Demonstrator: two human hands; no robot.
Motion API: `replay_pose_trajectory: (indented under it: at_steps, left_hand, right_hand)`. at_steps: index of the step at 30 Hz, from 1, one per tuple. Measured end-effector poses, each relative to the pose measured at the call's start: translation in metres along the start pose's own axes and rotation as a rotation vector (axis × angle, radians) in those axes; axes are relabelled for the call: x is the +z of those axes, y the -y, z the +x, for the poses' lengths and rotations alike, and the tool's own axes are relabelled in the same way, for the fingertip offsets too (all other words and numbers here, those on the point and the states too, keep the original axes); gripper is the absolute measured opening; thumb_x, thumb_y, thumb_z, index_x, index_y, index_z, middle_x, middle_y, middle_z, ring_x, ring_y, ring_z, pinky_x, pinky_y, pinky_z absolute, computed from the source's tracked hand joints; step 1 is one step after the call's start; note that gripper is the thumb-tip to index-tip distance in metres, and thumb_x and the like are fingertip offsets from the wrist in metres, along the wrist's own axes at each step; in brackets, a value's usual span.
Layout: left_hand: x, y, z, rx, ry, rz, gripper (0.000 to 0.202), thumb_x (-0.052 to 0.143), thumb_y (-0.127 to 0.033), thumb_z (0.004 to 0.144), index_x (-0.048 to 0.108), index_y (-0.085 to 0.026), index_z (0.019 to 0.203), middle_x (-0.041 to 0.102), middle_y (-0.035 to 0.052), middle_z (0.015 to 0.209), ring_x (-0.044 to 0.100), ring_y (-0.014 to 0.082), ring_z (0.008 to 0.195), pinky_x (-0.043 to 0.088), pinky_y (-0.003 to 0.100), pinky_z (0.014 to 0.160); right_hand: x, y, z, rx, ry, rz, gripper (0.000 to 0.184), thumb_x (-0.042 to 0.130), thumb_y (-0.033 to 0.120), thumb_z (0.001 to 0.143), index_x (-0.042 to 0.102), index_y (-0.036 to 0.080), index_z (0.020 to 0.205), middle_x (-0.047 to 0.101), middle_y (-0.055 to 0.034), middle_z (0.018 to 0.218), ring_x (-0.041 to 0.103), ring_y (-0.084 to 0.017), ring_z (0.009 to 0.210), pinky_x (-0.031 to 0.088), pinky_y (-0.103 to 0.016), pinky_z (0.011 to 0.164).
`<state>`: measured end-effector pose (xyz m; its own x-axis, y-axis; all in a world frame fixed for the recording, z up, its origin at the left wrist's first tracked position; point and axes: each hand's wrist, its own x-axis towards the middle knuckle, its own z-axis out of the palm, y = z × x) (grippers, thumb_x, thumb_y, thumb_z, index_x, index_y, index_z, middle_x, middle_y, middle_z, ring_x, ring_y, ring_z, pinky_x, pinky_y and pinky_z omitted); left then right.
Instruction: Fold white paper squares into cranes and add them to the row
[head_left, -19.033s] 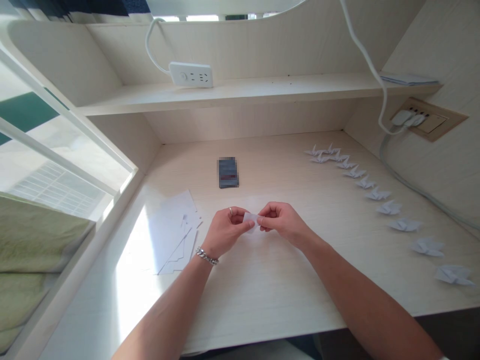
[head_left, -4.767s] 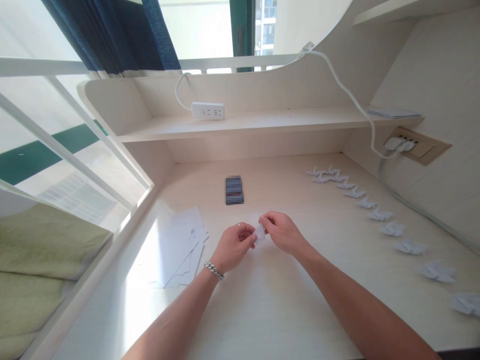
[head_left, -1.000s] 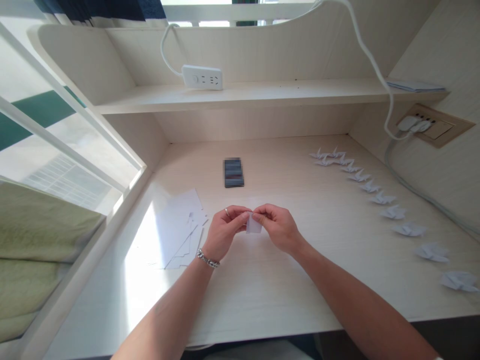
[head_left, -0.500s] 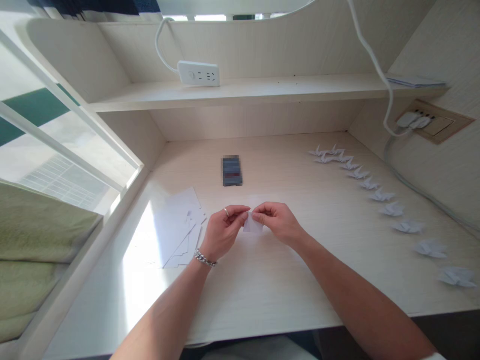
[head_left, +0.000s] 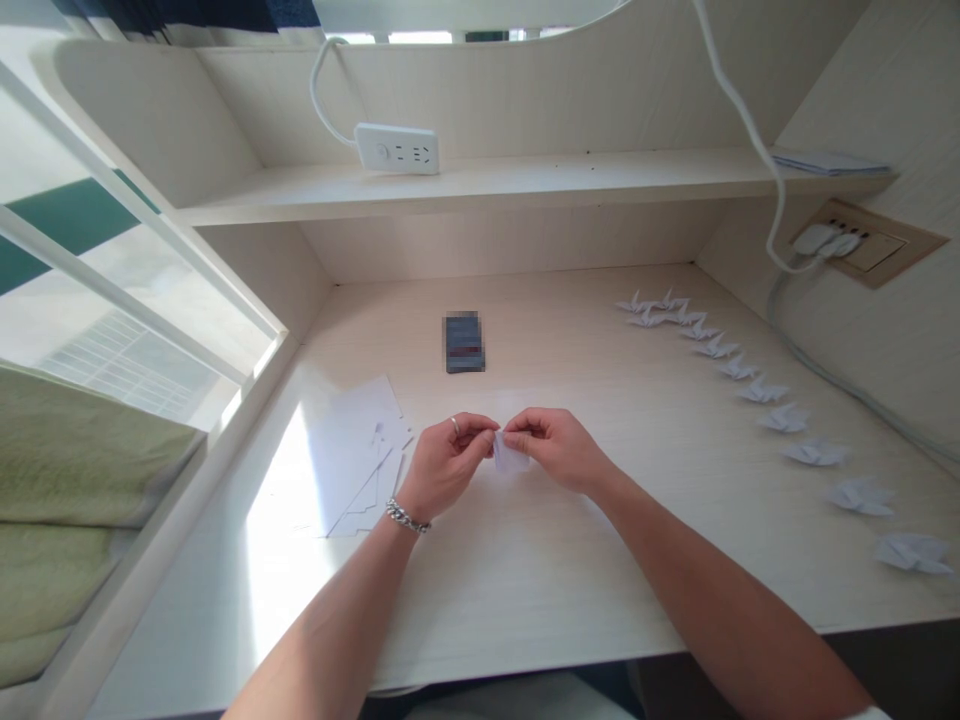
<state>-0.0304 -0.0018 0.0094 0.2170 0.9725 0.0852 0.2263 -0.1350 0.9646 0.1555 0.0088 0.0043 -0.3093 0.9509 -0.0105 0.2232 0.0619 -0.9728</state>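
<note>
White paper (head_left: pixel 513 460), small and partly folded, held over the middle of the desk (head_left: pixel 570 600), well back from its front edge. Pinched near the far left between thumb and forefinger of the left hand (head_left: pixel 446 455), and at far right by thumb and fingers of the right hand (head_left: pixel 562 448). Probably midway through a fold, too small to tell exactly. Next, seemingly calling for matched edges, a steady left pinch and a firm press along the crease. Along the right edge, a line of folded paper birds (head_left: pixel 786 418); toward the left edge, loose white sheets (head_left: pixel 345 430).
</note>
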Motion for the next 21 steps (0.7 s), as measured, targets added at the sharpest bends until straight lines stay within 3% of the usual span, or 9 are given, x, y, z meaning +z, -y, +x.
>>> replay_pose_trajectory:
  at_steps: [3,6,9,12,15,21]
  left_hand:
    - [0.002,0.001,-0.001,0.027,-0.015,-0.005,0.017,0.065,-0.025,0.08,0.069,-0.015,0.093,0.073,0.0063,0.085,0.069,0.0172,0.077,0.056,0.028,0.072]
    - [0.003,0.002,-0.001,0.013,-0.044,-0.009,0.014,0.066,-0.023,0.077,0.071,-0.016,0.088,0.073,0.0054,0.08,0.069,0.0171,0.074,0.056,0.028,0.07]
    - [0.002,0.004,0.001,-0.04,-0.154,-0.111,0.013,0.069,-0.023,0.075,0.071,-0.014,0.085,0.072,0.0043,0.074,0.069,0.0166,0.07,0.056,0.028,0.069]
    - [0.001,0.006,0.004,-0.071,-0.238,-0.227,0.018,0.071,-0.024,0.073,0.07,-0.014,0.088,0.072,0.0041,0.078,0.069,0.0163,0.07,0.057,0.03,0.07]
    - [0.0,0.007,0.005,-0.061,-0.228,-0.258,0.023,0.072,-0.023,0.072,0.069,-0.015,0.094,0.072,0.0032,0.08,0.068,0.015,0.07,0.056,0.029,0.07]
    - [-0.001,0.008,0.004,-0.066,-0.118,-0.164,0.016,0.073,-0.026,0.073,0.07,-0.016,0.085,0.072,0.004,0.079,0.068,0.016,0.074,0.055,0.027,0.072]
  right_hand:
    - [0.0,0.001,-0.001,-0.019,-0.008,-0.037,0.012,0.065,0.03,0.079,0.071,0.021,0.082,0.071,-0.0017,0.081,0.063,-0.017,0.076,0.046,-0.029,0.069]
    - [0.001,-0.001,0.0,-0.017,-0.052,-0.004,0.016,0.068,0.031,0.077,0.07,0.021,0.09,0.07,-0.0018,0.081,0.063,-0.017,0.075,0.047,-0.029,0.068]
    - [0.002,-0.003,0.001,-0.002,-0.104,0.119,0.031,0.072,0.032,0.074,0.066,0.021,0.102,0.068,-0.0018,0.081,0.063,-0.017,0.073,0.048,-0.029,0.065]
    - [0.003,-0.005,0.004,0.047,-0.109,0.264,0.031,0.072,0.032,0.072,0.065,0.018,0.099,0.07,-0.0037,0.082,0.064,-0.017,0.072,0.05,-0.029,0.063]
    - [0.003,-0.007,0.006,0.076,-0.149,0.301,0.026,0.071,0.035,0.072,0.069,0.017,0.091,0.071,-0.0045,0.082,0.064,-0.016,0.068,0.05,-0.029,0.06]
    - [0.0,-0.01,0.008,0.035,-0.197,0.229,0.025,0.068,0.036,0.076,0.075,0.019,0.093,0.073,-0.0048,0.086,0.062,-0.016,0.072,0.049,-0.027,0.057]
